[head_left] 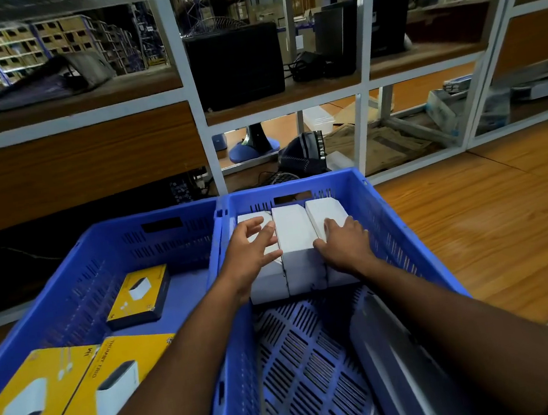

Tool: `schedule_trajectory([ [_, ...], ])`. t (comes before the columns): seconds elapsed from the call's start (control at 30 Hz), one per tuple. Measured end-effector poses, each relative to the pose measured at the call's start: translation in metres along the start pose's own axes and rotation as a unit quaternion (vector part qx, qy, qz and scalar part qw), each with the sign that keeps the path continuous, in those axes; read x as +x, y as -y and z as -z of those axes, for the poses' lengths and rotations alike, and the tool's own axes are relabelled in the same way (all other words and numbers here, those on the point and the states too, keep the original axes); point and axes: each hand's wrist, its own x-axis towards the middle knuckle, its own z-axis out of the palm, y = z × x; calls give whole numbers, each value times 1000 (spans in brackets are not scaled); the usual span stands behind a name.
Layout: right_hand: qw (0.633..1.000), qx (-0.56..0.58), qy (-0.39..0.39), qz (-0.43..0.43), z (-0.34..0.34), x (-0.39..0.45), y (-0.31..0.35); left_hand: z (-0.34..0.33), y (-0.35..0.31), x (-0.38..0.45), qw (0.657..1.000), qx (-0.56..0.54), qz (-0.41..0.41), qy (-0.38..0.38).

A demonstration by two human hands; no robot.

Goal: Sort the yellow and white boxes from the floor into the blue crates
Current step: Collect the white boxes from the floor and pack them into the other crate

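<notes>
From the head camera I saw my left hand [252,249] and right hand [344,241] lying flat, fingers loose, on three white boxes [296,249] in the right crate [402,226]. Yellow boxes [80,386] sat in the left crate [51,286]. Shelves [189,90] stood behind.

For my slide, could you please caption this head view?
Both hands, left hand and right hand, rest on three white boxes in the right blue crate.

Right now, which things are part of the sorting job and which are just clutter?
Job: left hand, right hand, white boxes, yellow boxes, right blue crate, left blue crate.
Lying about: black monitor, fan base, flattened cardboard.
</notes>
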Motion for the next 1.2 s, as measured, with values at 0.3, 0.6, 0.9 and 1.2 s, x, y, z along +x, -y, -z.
schedule_trajectory([
  [0.3,997,-64,40,30,-5,3,-7,0,1,-1,1000,11,-12,7],
  [0.6,997,-51,-14,58,1,-5,-6,0,2,1,999,24,-19,9],
  [0.9,997,-26,-10,73,11,-14,-5,1,1,-1,1000,13,-23,11],
  [1.2,995,-62,19,81,40,-33,-2,1,0,1,1000,-1,-20,14],
])
